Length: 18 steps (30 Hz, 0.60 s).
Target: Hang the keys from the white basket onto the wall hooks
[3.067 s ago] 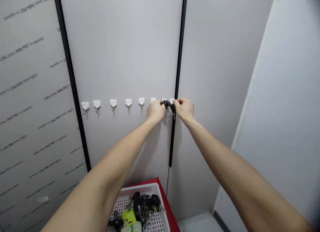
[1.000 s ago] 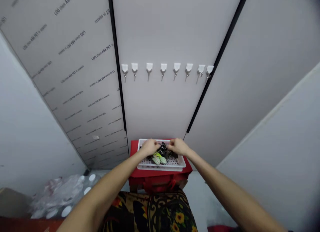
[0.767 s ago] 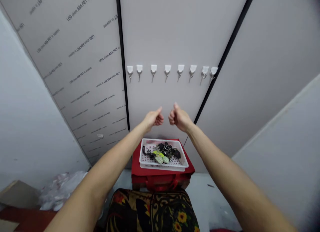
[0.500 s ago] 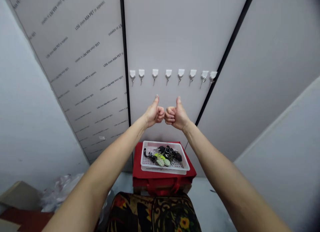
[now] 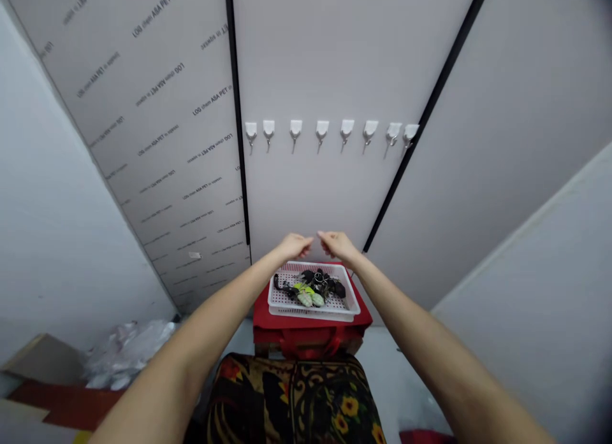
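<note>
My left hand [image 5: 295, 246] and my right hand [image 5: 336, 245] are held out in front of me with fingers curled in. Their thumbs point at each other across a small gap. I see nothing held in either hand. Just below them is a white perforated plastic basket [image 5: 280, 310]. In it lies a heap of keys with black fobs [image 5: 338, 289] and metal rings. Two pale green checked pieces [image 5: 310, 299] and something bright yellow-green [image 5: 302, 286] are in the same heap. Neither hand touches the basket.
Several white hooks [image 5: 296, 128] run in a row across the grey wall panel [image 5: 325, 189]. The basket sits on a red bag [image 5: 310, 334]. Flowered fabric [image 5: 296, 399] is nearest me. Crumpled plastic bags [image 5: 124, 355] and a cardboard piece [image 5: 45, 361] lie at lower left.
Both hands have moved down from below the hooks to just above the basket. Their thumbs have turned from pointing up to pointing inward. The view has shifted slightly.
</note>
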Each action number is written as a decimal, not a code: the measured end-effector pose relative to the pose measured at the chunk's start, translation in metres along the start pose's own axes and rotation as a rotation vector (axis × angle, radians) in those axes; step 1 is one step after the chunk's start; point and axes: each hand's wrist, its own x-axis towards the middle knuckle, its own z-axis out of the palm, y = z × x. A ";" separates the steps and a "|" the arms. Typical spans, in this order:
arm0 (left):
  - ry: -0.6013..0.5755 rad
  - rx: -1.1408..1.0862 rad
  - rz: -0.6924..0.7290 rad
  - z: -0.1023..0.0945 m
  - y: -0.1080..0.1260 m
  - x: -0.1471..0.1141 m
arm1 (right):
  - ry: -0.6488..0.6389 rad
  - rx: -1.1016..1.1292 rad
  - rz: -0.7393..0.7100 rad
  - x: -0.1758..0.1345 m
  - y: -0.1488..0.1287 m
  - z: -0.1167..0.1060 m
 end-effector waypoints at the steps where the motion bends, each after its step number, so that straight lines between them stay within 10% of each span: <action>1: 0.020 0.114 -0.022 0.006 -0.015 0.003 | 0.038 -0.165 0.005 0.000 0.017 0.003; 7: 0.095 0.533 0.008 0.035 -0.068 0.011 | -0.116 -0.648 -0.123 -0.005 0.077 0.018; 18: 0.076 0.653 0.175 0.056 -0.075 0.013 | -0.033 -0.524 -0.129 -0.007 0.079 0.023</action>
